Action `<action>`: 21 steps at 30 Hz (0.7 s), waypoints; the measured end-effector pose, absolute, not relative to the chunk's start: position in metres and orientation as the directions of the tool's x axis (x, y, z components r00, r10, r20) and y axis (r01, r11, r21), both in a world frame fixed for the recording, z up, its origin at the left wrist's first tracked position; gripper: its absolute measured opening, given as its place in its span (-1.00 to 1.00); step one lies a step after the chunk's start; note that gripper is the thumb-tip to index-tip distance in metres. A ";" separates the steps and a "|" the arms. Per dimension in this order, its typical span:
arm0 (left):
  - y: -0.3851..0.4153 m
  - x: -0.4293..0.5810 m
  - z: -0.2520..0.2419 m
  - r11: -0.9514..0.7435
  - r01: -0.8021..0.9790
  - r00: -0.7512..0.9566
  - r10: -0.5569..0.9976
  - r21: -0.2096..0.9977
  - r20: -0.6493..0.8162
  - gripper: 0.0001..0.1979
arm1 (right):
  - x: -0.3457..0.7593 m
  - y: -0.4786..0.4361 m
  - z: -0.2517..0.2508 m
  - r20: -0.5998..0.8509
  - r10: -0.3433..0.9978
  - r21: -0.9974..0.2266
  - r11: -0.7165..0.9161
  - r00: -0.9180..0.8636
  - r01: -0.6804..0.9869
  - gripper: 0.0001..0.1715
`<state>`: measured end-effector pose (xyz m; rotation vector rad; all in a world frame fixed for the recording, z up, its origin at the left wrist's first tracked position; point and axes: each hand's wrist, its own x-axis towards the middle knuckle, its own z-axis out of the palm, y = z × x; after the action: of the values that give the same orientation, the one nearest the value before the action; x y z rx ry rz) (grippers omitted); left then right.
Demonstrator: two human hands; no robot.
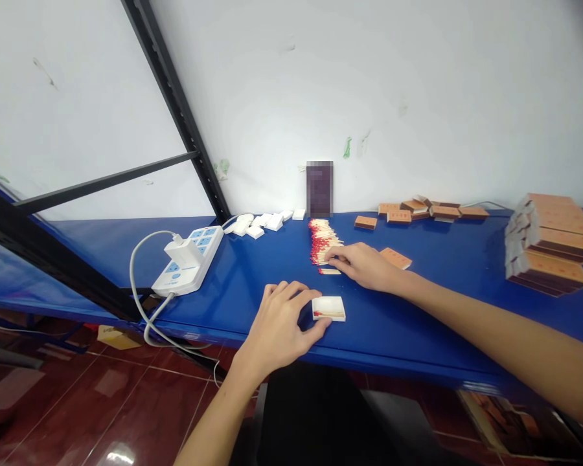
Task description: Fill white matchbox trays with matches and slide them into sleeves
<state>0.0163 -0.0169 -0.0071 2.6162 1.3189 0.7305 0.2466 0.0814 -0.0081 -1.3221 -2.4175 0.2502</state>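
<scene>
My left hand (pixel 284 323) holds a small white matchbox tray (pixel 328 303) at its left side, between thumb and fingers, on the blue table. A few red-tipped matches (pixel 329 314) lie along the tray's near side. Above it, my right hand (pixel 362 264) reaches in from the right, fingertips pinched at the near edge of a pile of red-headed matches (pixel 322 236). What the fingertips hold is too small to make out. A few loose matches (pixel 329 272) lie just below the pile. Behind my right hand is an orange matchbox cover (pixel 395 258).
White trays (pixel 273 222) lie along the wall to the left, near a power strip (pixel 194 265) with cables. Orange matchboxes (pixel 399 217) lie at the back right; a stack (pixel 554 243) stands far right. A dark blurred rectangle (pixel 319 189) leans against the wall.
</scene>
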 end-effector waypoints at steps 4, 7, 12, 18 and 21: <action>-0.017 0.016 -0.006 -0.611 0.725 0.505 0.785 0.318 0.358 -0.72 | 0.246 0.081 -0.008 0.230 0.835 -0.339 0.550 -0.500 0.763 -0.71; -0.017 0.016 -0.006 -0.610 0.726 0.505 0.786 0.318 0.356 -0.72 | 0.247 0.081 -0.008 0.221 0.840 -0.343 0.543 -0.496 0.766 -0.72; -0.017 0.016 -0.006 -0.610 0.728 0.502 0.785 0.314 0.363 -0.71 | 0.253 0.080 -0.007 0.203 0.843 -0.349 0.537 -0.497 0.768 -0.77; -0.018 0.016 -0.006 -0.611 0.723 0.502 0.785 0.322 0.362 -0.71 | 0.256 0.078 -0.004 0.148 0.849 -0.368 0.523 -0.507 0.768 -0.78; -0.018 0.016 -0.006 -0.609 0.722 0.502 0.787 0.327 0.358 -0.71 | 0.254 0.076 -0.004 0.157 0.852 -0.369 0.519 -0.499 0.771 -0.78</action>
<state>0.0157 -0.0180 -0.0062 2.6035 1.3162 0.7278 0.2543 0.0764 -0.0037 -1.3523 -2.4448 0.3607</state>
